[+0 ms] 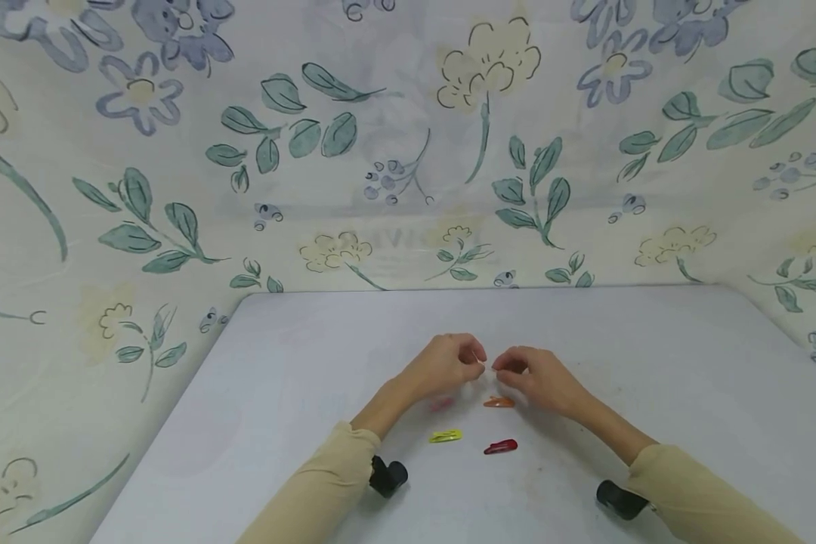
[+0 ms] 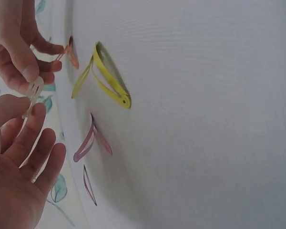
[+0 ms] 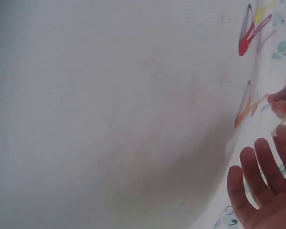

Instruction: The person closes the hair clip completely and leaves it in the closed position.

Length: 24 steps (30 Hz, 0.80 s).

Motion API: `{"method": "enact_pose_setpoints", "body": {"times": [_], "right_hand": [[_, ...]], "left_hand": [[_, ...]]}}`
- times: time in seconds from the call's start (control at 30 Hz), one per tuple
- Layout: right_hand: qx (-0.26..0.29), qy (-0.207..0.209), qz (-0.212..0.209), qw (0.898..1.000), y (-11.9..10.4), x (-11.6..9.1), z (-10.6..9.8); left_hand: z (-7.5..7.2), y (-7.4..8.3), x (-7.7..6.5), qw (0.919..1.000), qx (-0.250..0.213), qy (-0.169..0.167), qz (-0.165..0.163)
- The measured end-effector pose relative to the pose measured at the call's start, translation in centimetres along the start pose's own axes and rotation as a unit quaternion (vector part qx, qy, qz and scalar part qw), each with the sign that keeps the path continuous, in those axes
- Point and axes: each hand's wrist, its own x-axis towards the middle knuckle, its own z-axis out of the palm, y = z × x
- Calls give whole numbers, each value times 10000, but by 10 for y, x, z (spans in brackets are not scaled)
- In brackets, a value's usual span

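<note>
Both hands [image 1: 451,361] [image 1: 542,379] pinch pale clip [image 2: 35,88], well inside table side edges [image 1: 177,412].

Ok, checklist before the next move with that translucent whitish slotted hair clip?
1. Left hand pinching the translucent whitish slotted hair clip: ok.
2. Right hand pinching its other end: ok.
3. Whitish clip's snap open or closed: cannot tell.
4. Whitish clip down on the smooth white tabletop: not ok, held above it.
5. Glossy yellow teardrop-shaped clip closed: not ok, arms spread.
6. Dark red teardrop-shaped clip apart from both hands: ok.
</note>
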Motion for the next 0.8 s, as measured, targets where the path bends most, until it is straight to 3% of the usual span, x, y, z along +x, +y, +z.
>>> {"method": "enact_pose_setpoints", "body": {"times": [0.3, 0.8], "right_hand": [[156, 223, -7, 9996, -8, 10, -2], [939, 687, 38, 9932, -18, 20, 4]], "left_hand": [[-6, -2, -5, 9976, -470, 464, 208], [-10, -6, -15, 9890, -710, 1102, 687]]}}
